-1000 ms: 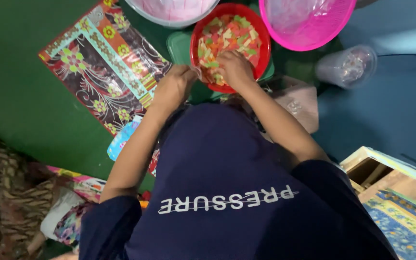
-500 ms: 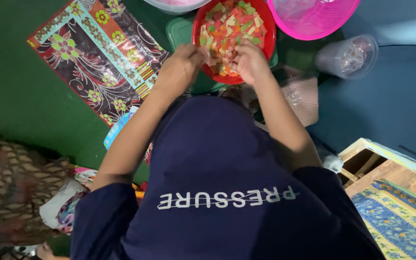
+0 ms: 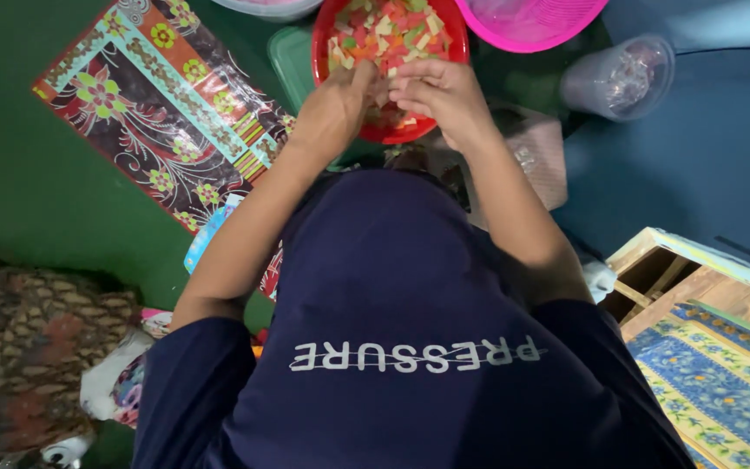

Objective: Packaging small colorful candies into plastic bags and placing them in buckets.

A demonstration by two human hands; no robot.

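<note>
Both hands work together over a red bowl of coloured pieces.

The left hand [image 3: 333,104] and right hand [image 3: 441,91] meet at the near rim of the red bowl [image 3: 327,65], fingers curled and touching over the mixed orange, green and pale pieces [image 3: 392,30]; whether they pinch one cannot be told. The bowl sits at the green floor's [image 3: 36,191] far edge, between a patterned mat [image 3: 158,113] and a pink basket [image 3: 527,26], with a clear plastic cup [image 3: 618,78] just beyond.

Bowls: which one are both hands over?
The red bowl of mixed coloured pieces, between the pale bowl and the pink basket.
</note>
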